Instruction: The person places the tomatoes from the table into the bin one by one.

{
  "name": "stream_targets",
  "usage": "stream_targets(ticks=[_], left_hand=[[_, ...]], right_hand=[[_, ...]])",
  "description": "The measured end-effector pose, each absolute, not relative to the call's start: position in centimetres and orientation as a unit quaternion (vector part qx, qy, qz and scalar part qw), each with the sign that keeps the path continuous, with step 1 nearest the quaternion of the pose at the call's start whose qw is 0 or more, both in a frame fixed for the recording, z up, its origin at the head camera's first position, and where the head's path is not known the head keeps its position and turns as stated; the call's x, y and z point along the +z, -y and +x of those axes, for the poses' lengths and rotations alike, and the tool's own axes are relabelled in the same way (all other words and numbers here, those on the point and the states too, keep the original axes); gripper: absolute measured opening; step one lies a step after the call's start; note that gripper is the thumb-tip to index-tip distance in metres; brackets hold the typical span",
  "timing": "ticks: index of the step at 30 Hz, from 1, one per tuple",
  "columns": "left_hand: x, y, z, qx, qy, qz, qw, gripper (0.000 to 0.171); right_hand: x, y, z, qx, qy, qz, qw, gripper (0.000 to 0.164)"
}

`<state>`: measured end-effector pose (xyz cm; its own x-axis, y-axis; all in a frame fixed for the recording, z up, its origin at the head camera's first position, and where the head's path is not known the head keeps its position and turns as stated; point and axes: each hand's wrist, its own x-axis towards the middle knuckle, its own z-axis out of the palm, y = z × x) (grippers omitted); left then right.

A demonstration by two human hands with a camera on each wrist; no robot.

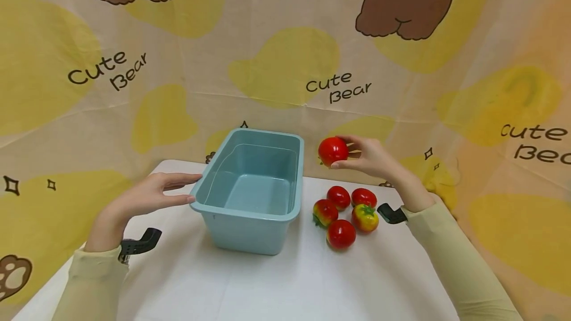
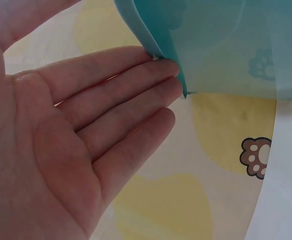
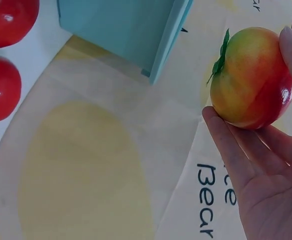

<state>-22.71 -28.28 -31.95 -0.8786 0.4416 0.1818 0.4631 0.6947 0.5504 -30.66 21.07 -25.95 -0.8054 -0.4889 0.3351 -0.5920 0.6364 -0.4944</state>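
A light blue plastic bin (image 1: 252,197) stands empty in the middle of the white table (image 1: 285,281). My left hand (image 1: 149,196) lies with straight fingers (image 2: 121,95) touching the bin's left rim (image 2: 158,47). My right hand (image 1: 368,156) holds a tomato (image 1: 332,151) in the air just right of the bin's far corner. In the right wrist view that tomato (image 3: 249,80) shows red and yellow with a green stem, pinched between thumb and fingers. Several more tomatoes (image 1: 341,210) lie on the table right of the bin.
A cloth backdrop (image 1: 285,53) printed with bears and yellow patches hangs behind the table and drapes around it. Bare white tabletop stretches in front of the bin. Black wrist camera mounts (image 1: 140,243) sit on both sleeves.
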Motion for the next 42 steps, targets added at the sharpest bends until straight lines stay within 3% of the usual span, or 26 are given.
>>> stream_targets(ticks=[42], left_hand=[[-31.9, 28.0, -22.6, -0.320, 0.913, -0.252, 0.014, 0.057]], right_hand=[[-22.9, -10.8, -33.7, 0.275, 0.898, 0.344, 0.010, 0.064]])
